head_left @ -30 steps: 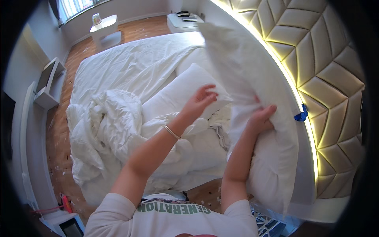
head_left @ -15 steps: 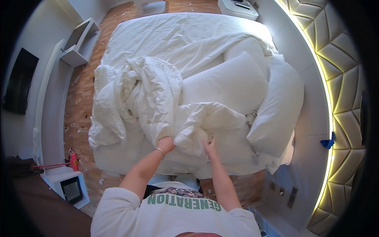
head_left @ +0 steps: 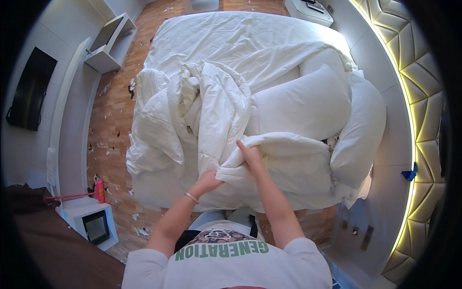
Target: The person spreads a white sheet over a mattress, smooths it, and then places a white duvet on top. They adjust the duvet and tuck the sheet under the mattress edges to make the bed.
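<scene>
A white duvet (head_left: pixel 211 111) is lying crumpled in a thick, twisted heap along the near-left part of the bed (head_left: pixel 250 33), its folds bunching and rising in a ridge toward the middle of the mattress. Its near corner (head_left: pixel 274 161) is spreading flatter to the right, lying over the sheet and touching the lower edge of the large white pillow (head_left: pixel 301 103). The left hand (head_left: pixel 208 182) is gripping a fold at the duvet's near edge, while the right hand (head_left: pixel 250 155) is pressing on the gathered corner just beside it.
</scene>
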The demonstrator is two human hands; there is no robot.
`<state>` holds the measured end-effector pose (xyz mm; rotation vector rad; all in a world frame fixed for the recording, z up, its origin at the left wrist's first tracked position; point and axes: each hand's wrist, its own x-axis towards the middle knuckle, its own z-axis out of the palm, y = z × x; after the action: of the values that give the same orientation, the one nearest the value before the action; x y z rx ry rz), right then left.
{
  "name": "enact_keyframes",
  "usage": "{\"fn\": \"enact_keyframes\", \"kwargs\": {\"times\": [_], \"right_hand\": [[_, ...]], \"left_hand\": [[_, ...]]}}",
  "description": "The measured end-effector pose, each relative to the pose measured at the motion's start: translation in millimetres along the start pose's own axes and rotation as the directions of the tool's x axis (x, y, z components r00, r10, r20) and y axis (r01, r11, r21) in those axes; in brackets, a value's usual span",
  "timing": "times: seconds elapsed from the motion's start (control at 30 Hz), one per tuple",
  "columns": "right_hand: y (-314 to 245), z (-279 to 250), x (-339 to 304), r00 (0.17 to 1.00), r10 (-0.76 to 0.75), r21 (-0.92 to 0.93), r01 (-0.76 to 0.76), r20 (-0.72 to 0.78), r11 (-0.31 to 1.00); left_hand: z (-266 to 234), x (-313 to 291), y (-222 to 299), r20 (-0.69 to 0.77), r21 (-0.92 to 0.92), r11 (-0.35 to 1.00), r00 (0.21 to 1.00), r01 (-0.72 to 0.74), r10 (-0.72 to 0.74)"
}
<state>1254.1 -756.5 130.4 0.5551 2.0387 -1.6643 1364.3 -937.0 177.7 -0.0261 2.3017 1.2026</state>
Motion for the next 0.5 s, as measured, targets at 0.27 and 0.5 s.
{"fn": "enact_keyframes", "kwargs": {"times": [0.27,0.5], "right_hand": [[-49.2,134.1,-28.9,0.904,-0.301,-0.400,0.166,-0.303,0.901],[-45.0,155.8,-20.5,0.948,-0.194,-0.209,0.142,-0.253,0.967]], "left_hand": [[-46.3,-62.0,-33.2,-0.153,-0.098,0.990,0.982,0.099,-0.113],[-58.6,-87.8,-76.7,-0.172,-0.028,0.997,0.982,0.067,-0.071]]}}
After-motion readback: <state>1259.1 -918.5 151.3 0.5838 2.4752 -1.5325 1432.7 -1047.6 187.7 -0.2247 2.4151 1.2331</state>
